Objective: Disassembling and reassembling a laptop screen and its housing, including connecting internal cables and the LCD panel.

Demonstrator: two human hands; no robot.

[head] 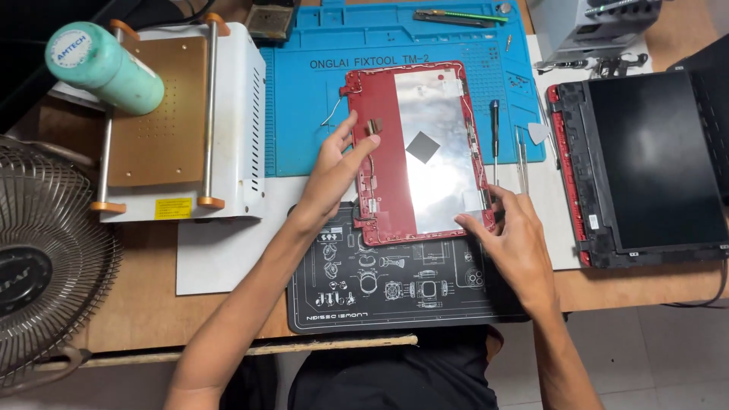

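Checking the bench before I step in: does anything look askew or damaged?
The red laptop lid lies tilted, straddling the blue mat and black mat, with a thin wire sticking out its left edge. Left hand and right hand touch it. No visible damage.

Counted items, with positions by clock face from the centre of the wooden tabletop.

Two bare hands: left hand just toward 9 o'clock of centre, right hand at 4 o'clock.

One red rectangular laptop lid shell with silver foil lining, at centre.

Two work mats: one blue silicone repair mat at 12 o'clock, one black printed desk mat at 6 o'clock.

One black laptop screen panel in a red-edged frame, at 3 o'clock.

One white heating-plate machine with a brown top, at 9 o'clock.

One pale green cylindrical bottle, at 10 o'clock.

One grey wire-guarded fan, at 8 o'clock.

One black-handled screwdriver and one pair of metal tweezers, both at 3 o'clock.
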